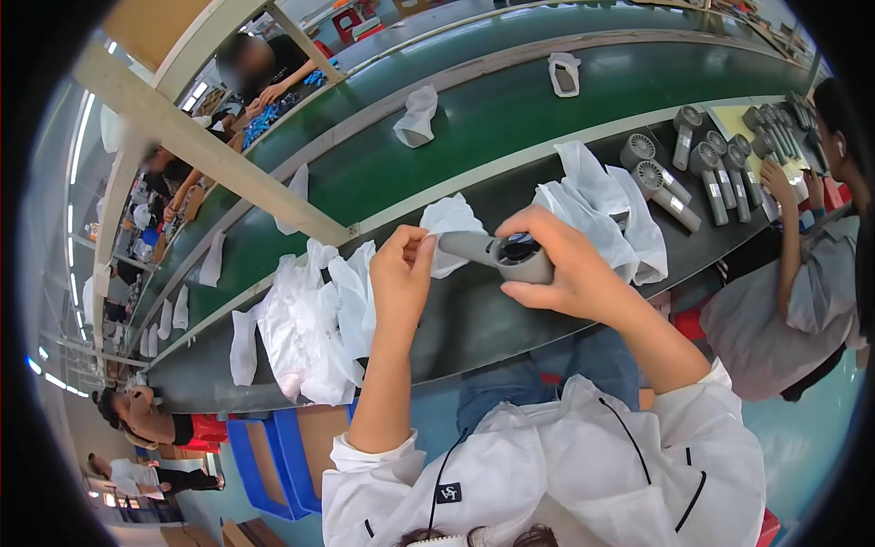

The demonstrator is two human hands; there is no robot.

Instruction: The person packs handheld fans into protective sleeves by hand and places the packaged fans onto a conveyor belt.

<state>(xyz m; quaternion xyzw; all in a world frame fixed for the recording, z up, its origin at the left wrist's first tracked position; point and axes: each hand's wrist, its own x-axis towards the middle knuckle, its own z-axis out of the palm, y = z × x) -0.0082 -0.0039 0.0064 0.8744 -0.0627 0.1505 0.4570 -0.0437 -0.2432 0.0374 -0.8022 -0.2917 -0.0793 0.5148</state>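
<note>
My right hand [574, 273] is wrapped around the round head of a grey handheld fan [529, 264], its handle pointing left. The handle's end lies at the mouth of a thin white bag [453, 217]. My left hand [401, 269] pinches the edge of that bag beside the handle tip; whether its fingers also touch the fan is hidden. To the left lies a heap of white bags [305, 328] on the dark worktable. More crumpled white bags [606, 210] lie just beyond my right hand.
Several grey fans [661, 191] stand and lie at the right, near a co-worker in grey [775, 292]. A green conveyor belt [492, 118] carries bagged items [417, 117] behind the table. A beam [228, 155] rises at the left. Blue bins [264, 465] sit below.
</note>
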